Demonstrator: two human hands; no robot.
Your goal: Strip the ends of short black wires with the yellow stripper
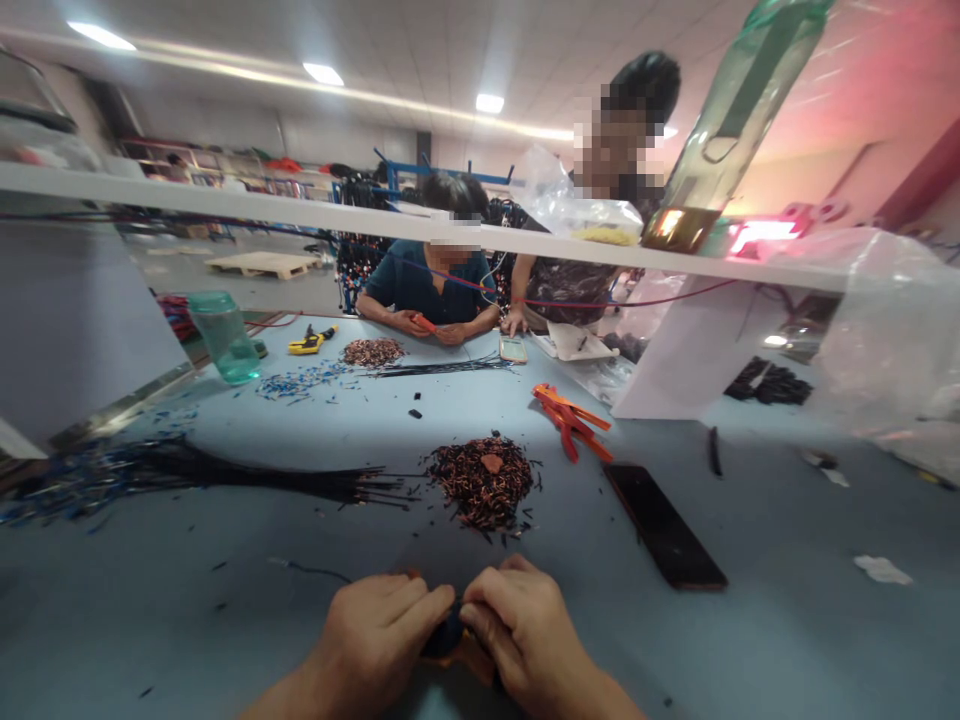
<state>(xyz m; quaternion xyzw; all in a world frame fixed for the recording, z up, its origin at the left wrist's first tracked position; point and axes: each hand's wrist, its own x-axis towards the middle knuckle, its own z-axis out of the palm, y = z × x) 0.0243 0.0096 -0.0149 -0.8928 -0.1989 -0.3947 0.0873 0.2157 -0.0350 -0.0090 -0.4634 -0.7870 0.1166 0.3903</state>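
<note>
My left hand (379, 628) and my right hand (521, 625) meet at the near edge of the blue-grey table (750, 640). Between the two hands sits a small dark and orange object (454, 648), mostly hidden by the fingers, which are closed on it. Just beyond my hands lies a heap of stripped wire bits (484, 480), brown and dark. A bundle of thin black wires (225, 470) stretches to the left of the heap. Orange-handled pliers (571, 420) rest to the right of it.
A black phone (664, 525) lies right of the heap. A green bottle (223, 335) stands far left. Two people sit across the table near a second wire heap (373, 351), yellow pliers (311, 342) and a phone (513, 348). A white shelf (337, 212) crosses the view, with clear bags (896, 330) at the right.
</note>
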